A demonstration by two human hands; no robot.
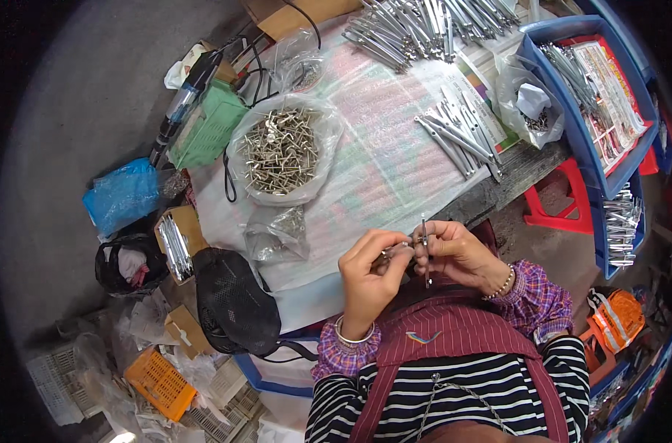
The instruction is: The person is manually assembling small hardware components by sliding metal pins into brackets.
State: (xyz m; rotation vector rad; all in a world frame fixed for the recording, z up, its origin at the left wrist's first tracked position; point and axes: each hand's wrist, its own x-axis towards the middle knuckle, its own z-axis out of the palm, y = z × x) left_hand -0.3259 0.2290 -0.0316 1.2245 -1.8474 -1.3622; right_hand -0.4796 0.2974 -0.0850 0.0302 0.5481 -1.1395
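My right hand (458, 255) pinches a thin metal rod (424, 251) that stands upright between its fingers. My left hand (369, 277) holds a small metal fitting (401, 249) pressed against the rod from the left. Both hands meet just off the near edge of the paper-covered table (380, 177). On the table, a clear bag full of small T-shaped metal parts (280, 151) lies open at the left. A loose group of finished metal rods (461, 136) lies to the right of it.
A large pile of metal rods (424, 26) lies at the table's far edge. Blue trays (594, 111) with more rods stand at the right above a red stool (565, 199). A green basket (206, 129), a black mesh bag (232, 303), an orange crate (158, 380) and boxes crowd the left.
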